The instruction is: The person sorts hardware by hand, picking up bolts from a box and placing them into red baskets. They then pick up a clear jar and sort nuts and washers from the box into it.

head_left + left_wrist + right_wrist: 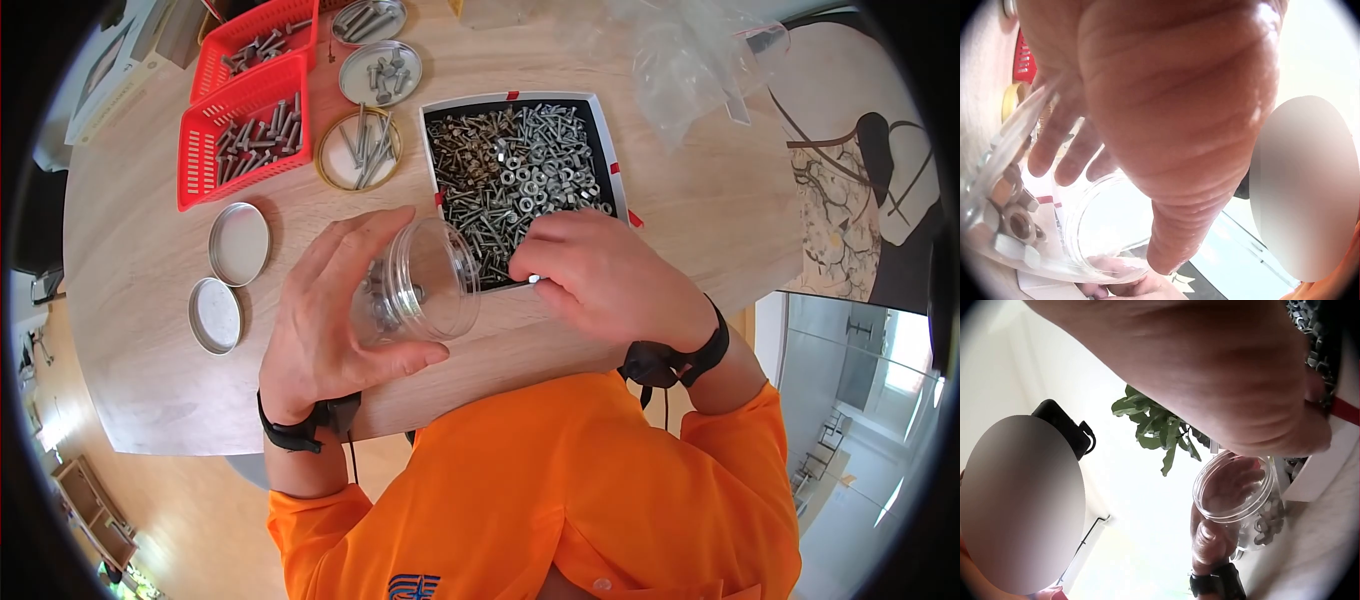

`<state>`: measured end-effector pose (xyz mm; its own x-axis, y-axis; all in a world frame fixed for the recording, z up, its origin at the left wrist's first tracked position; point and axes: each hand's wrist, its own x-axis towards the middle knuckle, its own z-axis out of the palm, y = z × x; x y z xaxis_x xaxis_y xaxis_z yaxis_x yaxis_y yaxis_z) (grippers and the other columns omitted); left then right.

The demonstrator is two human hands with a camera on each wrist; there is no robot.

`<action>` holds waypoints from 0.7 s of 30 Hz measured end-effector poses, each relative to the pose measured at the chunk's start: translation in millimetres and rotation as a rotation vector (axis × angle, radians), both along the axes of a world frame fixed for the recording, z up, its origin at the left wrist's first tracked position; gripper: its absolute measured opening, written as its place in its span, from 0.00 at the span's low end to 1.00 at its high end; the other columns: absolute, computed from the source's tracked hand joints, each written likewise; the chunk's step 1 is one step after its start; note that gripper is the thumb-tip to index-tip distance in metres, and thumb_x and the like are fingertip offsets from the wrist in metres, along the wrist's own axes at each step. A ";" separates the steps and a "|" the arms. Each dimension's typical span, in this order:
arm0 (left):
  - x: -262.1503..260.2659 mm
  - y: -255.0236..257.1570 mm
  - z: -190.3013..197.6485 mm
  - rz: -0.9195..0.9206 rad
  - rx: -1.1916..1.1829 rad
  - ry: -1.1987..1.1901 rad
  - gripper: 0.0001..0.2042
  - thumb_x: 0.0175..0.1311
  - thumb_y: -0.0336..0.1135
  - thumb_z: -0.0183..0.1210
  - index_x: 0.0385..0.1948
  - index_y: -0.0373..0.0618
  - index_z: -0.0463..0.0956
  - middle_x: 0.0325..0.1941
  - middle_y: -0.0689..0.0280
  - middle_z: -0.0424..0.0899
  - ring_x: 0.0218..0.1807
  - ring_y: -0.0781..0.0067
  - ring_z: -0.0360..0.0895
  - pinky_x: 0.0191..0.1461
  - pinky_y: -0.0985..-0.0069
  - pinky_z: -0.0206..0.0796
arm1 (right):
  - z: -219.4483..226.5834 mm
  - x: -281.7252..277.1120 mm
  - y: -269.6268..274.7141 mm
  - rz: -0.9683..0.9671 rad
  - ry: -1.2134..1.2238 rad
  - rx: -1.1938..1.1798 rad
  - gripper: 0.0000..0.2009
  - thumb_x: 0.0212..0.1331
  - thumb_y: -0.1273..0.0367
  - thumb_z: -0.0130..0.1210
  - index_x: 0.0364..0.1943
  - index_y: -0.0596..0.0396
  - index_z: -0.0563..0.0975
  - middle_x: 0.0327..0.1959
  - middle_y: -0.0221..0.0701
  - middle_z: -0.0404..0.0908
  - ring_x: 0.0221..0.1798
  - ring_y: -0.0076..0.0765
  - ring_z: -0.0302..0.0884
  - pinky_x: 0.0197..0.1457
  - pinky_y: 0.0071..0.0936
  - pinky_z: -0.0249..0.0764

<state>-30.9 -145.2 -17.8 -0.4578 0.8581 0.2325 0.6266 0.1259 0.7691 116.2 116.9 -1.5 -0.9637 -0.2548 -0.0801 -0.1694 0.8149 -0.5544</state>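
Observation:
My left hand (pixel 325 305) grips a clear plastic jar (pixel 435 280) from its side, thumb below and fingers over the top. The jar lies tilted, its open mouth facing right, and several metal nuts (pixel 1019 222) rest at its bottom. My right hand (pixel 610 275) is at the near edge of a white-rimmed tray (pixel 612 150), close to the jar's mouth. Between its thumb and forefinger it pinches a small bright nut (pixel 535 279), mostly hidden by the fingers. Brownish screws (pixel 465 155), silver screws (pixel 555 130) and loose nuts (pixel 535 185) fill the tray in separate heaps.
Two red baskets (pixel 190 165) of bolts stand at the back left. Beside them, a gold-rimmed lid (pixel 322 165) and round tins (pixel 345 80) hold more bolts. Two bare lids (pixel 240 245) lie on the left. Clear plastic bags (pixel 690 60) lie at the back right.

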 end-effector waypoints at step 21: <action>-8.7 -7.2 0.3 0.045 -0.036 0.012 0.50 0.40 0.61 0.81 0.64 0.34 0.75 0.59 0.48 0.83 0.59 0.46 0.81 0.62 0.58 0.74 | -22.3 -29.9 -16.6 0.052 0.228 0.131 0.07 0.51 0.72 0.67 0.35 0.51 0.83 0.38 0.30 0.74 0.45 0.42 0.76 0.47 0.40 0.71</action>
